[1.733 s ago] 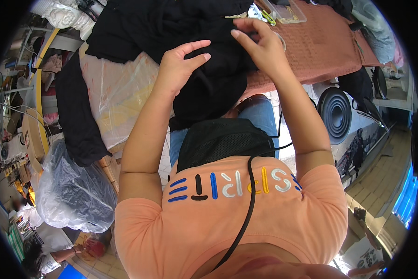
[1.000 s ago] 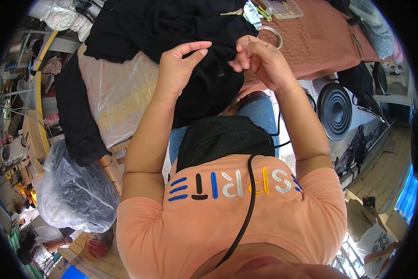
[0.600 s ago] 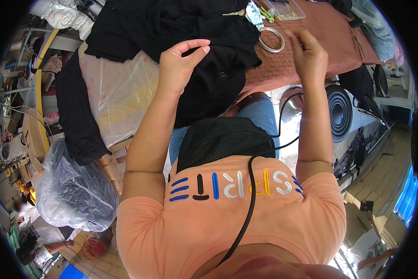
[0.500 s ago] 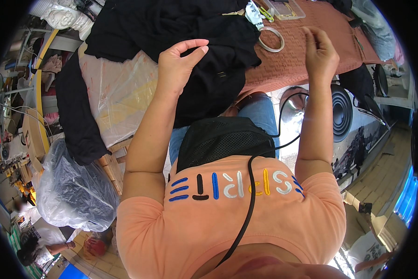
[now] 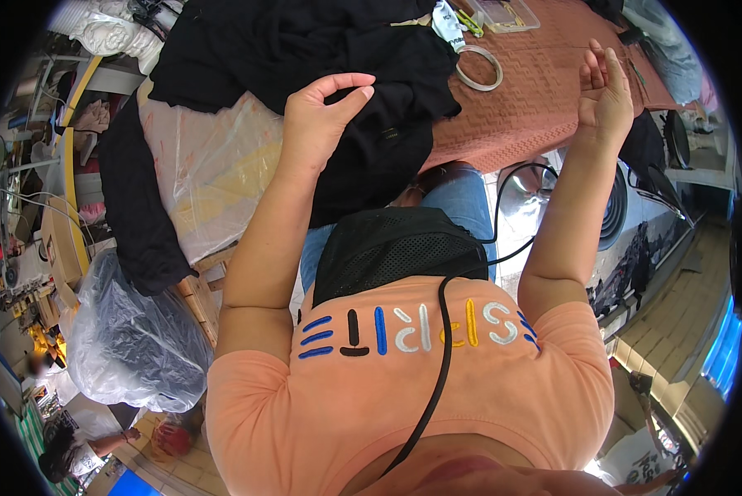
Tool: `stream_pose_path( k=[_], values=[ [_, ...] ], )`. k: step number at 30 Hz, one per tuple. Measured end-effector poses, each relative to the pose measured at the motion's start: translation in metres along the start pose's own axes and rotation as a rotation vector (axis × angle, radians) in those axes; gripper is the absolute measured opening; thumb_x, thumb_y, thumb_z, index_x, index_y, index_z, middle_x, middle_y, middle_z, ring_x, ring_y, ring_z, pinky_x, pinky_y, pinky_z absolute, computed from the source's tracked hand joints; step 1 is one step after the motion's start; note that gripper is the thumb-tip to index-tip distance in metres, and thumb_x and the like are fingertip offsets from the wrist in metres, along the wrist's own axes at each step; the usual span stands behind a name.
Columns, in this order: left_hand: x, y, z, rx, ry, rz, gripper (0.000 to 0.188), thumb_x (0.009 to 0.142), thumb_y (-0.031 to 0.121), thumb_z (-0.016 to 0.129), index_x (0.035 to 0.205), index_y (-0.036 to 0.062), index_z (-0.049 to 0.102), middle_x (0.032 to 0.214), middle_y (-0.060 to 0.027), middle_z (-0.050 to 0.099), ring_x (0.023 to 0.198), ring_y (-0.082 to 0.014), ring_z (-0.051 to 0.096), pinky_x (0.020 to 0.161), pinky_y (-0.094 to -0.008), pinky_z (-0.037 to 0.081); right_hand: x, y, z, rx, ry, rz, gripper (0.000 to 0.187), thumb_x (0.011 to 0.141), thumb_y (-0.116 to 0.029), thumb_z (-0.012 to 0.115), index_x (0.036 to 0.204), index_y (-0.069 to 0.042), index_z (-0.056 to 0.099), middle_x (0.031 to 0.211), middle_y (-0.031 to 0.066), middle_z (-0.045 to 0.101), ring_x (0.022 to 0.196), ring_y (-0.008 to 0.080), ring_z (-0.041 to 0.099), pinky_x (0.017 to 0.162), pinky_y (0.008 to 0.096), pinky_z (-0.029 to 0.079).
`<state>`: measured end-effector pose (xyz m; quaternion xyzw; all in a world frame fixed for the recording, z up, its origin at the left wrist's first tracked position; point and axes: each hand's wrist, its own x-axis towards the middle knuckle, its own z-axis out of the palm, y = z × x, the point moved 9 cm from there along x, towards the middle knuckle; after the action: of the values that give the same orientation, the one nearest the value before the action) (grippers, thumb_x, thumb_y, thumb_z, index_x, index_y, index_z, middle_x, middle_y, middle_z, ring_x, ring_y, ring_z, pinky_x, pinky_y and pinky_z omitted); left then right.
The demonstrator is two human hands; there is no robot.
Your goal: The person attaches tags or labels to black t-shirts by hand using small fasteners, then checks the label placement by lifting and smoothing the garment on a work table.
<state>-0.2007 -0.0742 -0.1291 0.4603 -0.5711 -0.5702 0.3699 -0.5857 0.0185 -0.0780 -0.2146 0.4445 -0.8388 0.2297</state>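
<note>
My left hand (image 5: pixel 323 120) is raised above the black fabric (image 5: pixel 263 45), its thumb and forefinger pinched together. Anything between those fingertips is too small to make out. To the right, my right hand (image 5: pixel 606 97) is lifted over the edge of the brown textured cloth (image 5: pixel 536 87) with its fingers curled and the thumb drawn close to them. What it holds, if anything, does not show. Between the hands, a pale ring-shaped roll (image 5: pixel 498 76) lies on the brown cloth. The black fabric spreads over the table and hangs down toward my lap.
A yellow-green tool (image 5: pixel 470 25) and a clear plastic box (image 5: pixel 511 15) lie at the far edge. On the left are a plastic-covered surface (image 5: pixel 210 165) and a clear plastic bag (image 5: pixel 135 339). A black cable (image 5: pixel 447 355) runs down my front. Another person (image 5: pixel 78 455) is at lower left.
My right hand has moved outward to the right and slightly up, turning so more of its palm shows. The left hand stays pinched, nearly in place.
</note>
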Motion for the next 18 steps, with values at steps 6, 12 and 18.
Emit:
stream_pose_path(
  k=[6,12,18],
  values=[
    [0.001,0.000,0.000,0.041,-0.020,0.018,0.018,0.080,0.009,0.072,0.098,0.0030,0.071,0.093,-0.0012,0.068,0.085,-0.0053,0.059,0.081,-0.0192,0.045,0.032,0.023,-0.014,0.194,-0.163,0.161,0.015,0.089,-0.007,0.061,0.101,0.002,0.058,0.093,0.0135,0.066,0.081,0.0180,0.065,0.068,0.0260,0.054],
    [-0.001,0.006,0.012,0.022,-0.097,0.049,0.023,0.081,0.007,0.071,0.103,0.0020,0.069,0.098,-0.0020,0.068,0.087,-0.0056,0.059,0.082,-0.0203,0.046,0.019,0.016,0.008,-0.027,-0.133,0.012,0.013,0.090,-0.007,0.060,0.101,0.000,0.056,0.091,0.0106,0.064,0.083,0.0158,0.064,0.073,0.0270,0.055],
    [-0.010,0.008,0.011,-0.035,-0.135,0.073,0.028,0.082,0.004,0.069,0.110,0.0009,0.066,0.105,-0.0045,0.066,0.092,-0.0066,0.059,0.085,-0.0217,0.046,-0.146,0.070,0.105,-0.269,-0.664,0.387,0.015,0.088,-0.013,0.064,0.099,-0.003,0.065,0.081,0.0062,0.066,0.063,0.0123,0.064,0.056,0.0204,0.049]
  ],
)
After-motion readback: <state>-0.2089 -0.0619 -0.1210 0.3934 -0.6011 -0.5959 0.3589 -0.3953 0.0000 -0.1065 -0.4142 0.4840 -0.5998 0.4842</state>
